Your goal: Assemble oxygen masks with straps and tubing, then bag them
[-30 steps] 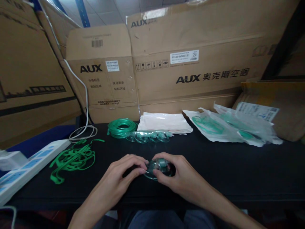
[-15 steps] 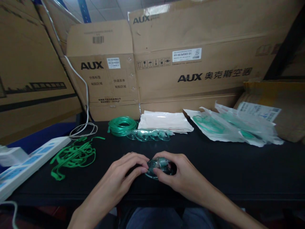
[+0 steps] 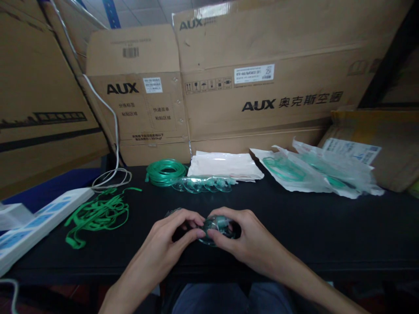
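Observation:
A clear green oxygen mask (image 3: pixel 218 223) is held low above the black table, near its front edge. My right hand (image 3: pixel 244 229) grips it from the right, thumb in front and fingers over the top. At the mask's left end, my left hand (image 3: pixel 178 233) pinches the rim between thumb and fingertips; what exactly lies under those fingertips is hidden. Behind my left knuckles a thin clear curved edge (image 3: pixel 172 212) shows, mostly covered. Farther back lies a row of similar clear green masks (image 3: pixel 204 185), nested on their sides.
Coiled green tubing (image 3: pixel 166 172) and white pouches (image 3: pixel 225 165) lie behind the masks. Green elastic straps (image 3: pixel 98 213) are heaped left, beside a white power strip (image 3: pixel 49 222). Packed pouches with green contents (image 3: pixel 288 170) lie right. Large cardboard boxes (image 3: pixel 278 87) wall off the back.
The view has shifted slightly. Both hands stay on the mask; my left fingers have curled a little at its left rim, and a clear edge shows more behind that hand.

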A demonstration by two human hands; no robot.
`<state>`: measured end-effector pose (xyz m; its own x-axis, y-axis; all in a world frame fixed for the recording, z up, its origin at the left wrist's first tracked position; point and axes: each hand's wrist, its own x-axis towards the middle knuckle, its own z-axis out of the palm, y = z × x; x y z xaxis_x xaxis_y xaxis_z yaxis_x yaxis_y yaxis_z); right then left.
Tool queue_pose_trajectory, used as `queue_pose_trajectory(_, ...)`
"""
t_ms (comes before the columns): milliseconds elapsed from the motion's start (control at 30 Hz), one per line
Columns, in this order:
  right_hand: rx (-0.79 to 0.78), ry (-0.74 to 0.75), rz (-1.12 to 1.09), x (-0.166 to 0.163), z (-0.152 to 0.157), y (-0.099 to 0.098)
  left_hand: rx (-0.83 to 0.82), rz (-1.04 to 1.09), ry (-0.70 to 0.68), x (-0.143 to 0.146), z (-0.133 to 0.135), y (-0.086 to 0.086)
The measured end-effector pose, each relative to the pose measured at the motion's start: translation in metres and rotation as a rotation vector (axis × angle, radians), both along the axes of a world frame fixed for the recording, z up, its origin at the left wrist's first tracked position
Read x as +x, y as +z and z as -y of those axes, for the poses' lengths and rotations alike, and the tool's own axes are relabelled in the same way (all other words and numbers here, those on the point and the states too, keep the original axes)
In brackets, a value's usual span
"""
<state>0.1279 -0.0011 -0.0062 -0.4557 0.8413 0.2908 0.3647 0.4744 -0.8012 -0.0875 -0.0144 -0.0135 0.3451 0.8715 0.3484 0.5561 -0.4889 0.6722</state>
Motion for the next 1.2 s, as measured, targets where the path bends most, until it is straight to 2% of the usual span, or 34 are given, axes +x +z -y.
queue_pose_trajectory(167,0.003,0.03,-0.02,0.0,0.002,0.003,-0.092,0.025,0.04,-0.001,0.0,0.002)
queue_pose_trajectory(733,0.016,0.057,-0.025,0.003,0.005,0.005,-0.269,0.207,-0.003,-0.003,0.002,0.013)
queue_pose_trajectory(900,0.035,0.052,-0.018,0.002,0.005,0.004,-0.182,0.126,0.052,-0.001,0.004,0.014)
queue_pose_trajectory(1033,0.031,0.036,-0.014,0.002,0.005,0.004,-0.035,0.016,0.134,-0.001,0.006,0.01)
queue_pose_trajectory(1200,0.028,0.01,-0.015,0.003,0.004,0.003,0.151,-0.041,0.135,-0.001,0.008,0.005)
